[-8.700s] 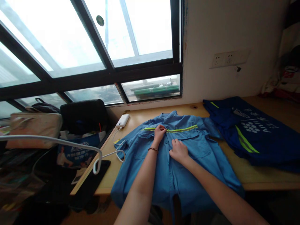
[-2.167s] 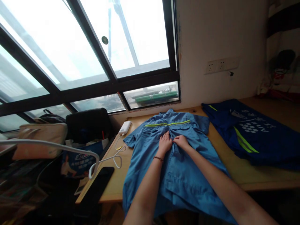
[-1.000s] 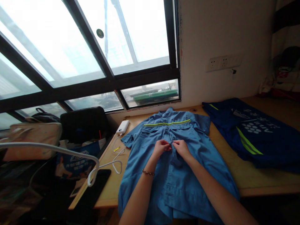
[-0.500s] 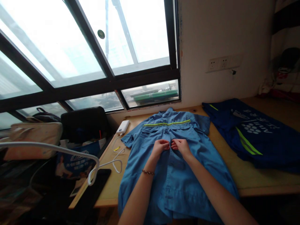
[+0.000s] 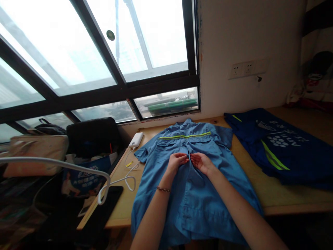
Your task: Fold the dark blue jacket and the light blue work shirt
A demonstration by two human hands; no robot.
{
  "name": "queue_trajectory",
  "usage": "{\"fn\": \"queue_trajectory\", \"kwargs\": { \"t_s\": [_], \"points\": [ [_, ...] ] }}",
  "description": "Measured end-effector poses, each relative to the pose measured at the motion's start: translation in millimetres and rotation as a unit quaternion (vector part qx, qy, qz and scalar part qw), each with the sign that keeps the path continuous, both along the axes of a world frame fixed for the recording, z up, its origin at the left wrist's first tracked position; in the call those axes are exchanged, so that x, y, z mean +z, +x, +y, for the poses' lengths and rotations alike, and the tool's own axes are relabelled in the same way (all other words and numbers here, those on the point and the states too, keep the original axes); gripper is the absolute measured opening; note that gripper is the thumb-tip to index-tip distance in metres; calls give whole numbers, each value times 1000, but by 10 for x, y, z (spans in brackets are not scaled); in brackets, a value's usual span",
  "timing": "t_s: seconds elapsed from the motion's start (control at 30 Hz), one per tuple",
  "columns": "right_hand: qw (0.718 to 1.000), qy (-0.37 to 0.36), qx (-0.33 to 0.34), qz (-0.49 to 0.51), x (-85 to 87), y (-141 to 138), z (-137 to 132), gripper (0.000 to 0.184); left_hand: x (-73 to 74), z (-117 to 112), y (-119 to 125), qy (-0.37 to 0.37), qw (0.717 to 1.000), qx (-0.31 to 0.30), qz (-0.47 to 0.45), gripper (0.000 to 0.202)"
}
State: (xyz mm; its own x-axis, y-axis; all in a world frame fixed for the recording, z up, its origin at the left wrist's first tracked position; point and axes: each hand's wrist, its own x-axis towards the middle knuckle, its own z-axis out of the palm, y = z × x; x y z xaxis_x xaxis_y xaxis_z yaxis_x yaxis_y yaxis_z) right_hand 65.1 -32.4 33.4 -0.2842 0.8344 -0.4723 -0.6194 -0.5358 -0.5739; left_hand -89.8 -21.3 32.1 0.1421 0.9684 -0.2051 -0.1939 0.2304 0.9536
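A light blue short-sleeved work shirt (image 5: 199, 205) with a yellow-green stripe across the chest lies front up on the table, its collar towards the window. My left hand (image 5: 177, 161) pinches the edge of its front opening, just under the chest pockets. From the other side my right hand (image 5: 202, 163) holds the same front edge, thumb over the curled fingers. The fingertips almost meet, and the cloth between them is raised slightly. Whatever small part sits between the fingertips is too hidden to make out.
A dark blue garment (image 5: 286, 146) with white print lies to the right on the wooden table (image 5: 275, 205). At the left are a white power bank (image 5: 136, 140) and its looping white cable (image 5: 104, 178). A black chair (image 5: 92, 135) and bags stand beyond the table's left edge.
My right hand's fingers have straightened a little and turned along the cloth edge. My left hand keeps its pinch, nearly in place. The view has shifted slightly.
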Motion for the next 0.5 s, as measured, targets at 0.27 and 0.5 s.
{"fn": "queue_trajectory", "kwargs": {
  "t_s": [0.27,0.5],
  "points": [
    [966,135,-55,-212,14,-89,-37,16,-1,2,-13,-11,1000,10,-8,26],
    [947,200,-85,-238,35,-145,-63,20,-39,15,-20,3,1000,21,3,24]
  ]
}}
